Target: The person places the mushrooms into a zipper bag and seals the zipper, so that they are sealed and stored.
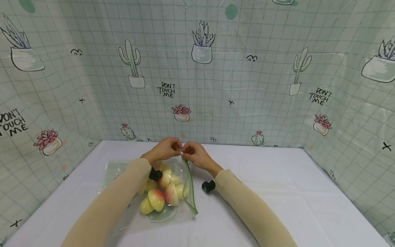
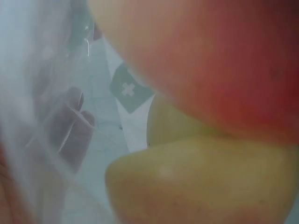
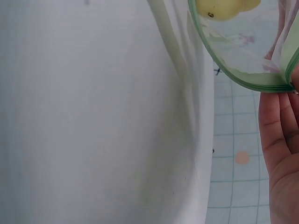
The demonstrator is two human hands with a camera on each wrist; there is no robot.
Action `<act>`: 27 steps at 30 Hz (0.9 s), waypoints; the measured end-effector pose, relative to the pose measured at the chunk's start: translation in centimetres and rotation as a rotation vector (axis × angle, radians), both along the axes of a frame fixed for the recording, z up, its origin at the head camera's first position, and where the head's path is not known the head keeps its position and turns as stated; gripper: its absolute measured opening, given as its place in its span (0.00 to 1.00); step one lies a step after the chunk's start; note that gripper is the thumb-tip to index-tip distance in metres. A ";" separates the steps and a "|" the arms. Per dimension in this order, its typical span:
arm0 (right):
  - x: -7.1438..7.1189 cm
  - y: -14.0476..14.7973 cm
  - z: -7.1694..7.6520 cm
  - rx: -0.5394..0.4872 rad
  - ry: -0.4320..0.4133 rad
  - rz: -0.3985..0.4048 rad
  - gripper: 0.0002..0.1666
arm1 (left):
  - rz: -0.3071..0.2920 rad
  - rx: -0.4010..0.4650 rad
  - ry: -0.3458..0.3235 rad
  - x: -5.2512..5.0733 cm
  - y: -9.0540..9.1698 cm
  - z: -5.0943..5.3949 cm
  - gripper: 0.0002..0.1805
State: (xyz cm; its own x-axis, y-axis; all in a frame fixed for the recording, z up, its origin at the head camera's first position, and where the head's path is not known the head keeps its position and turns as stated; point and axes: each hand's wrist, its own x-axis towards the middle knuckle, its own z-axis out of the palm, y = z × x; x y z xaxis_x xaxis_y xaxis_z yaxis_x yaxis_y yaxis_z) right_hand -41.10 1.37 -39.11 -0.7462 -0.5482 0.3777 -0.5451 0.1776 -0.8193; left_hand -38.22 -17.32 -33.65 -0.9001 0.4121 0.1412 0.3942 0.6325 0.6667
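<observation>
A clear zip bag (image 1: 178, 167) with a green zip edge (image 1: 191, 192) lies on its side, its mouth to the right and partly open. Inside are several yellow fruits (image 1: 156, 200) with red blush, their kind unclear. My left hand (image 1: 166, 150) pinches the far end of the zip edge. Right beside it, my right hand (image 1: 195, 156) pinches the same end between thumb and fingers. The right wrist view has the green edge curving to the right fingers (image 3: 271, 121). Through plastic, the left wrist view shows blurred left fingers (image 2: 72, 128) beside large fruits (image 2: 201, 179).
A flat, pale green plastic sheet or bag (image 1: 111, 171) lies left of the fruits, partly under my left sleeve. White cloth covers the table (image 1: 271, 192). A patterned curtain (image 1: 228, 82) surrounds its back and sides. Black wrist cameras (image 1: 208, 186) hang below both wrists.
</observation>
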 end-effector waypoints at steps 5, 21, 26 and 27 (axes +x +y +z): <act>0.1 -0.1 0.0 0.009 0.009 -0.008 0.06 | 0.001 -0.009 0.008 -0.1 0.0 0.1 0.06; 3.2 0.3 2.9 0.047 0.061 0.029 0.05 | -0.065 -0.015 -0.005 0.2 0.1 1.1 0.04; 3.3 0.4 2.8 0.057 0.048 0.022 0.06 | -0.074 -0.023 -0.002 0.1 0.2 1.2 0.04; 3.3 0.4 2.8 0.062 0.045 0.022 0.06 | -0.074 -0.025 -0.003 0.1 0.2 1.2 0.04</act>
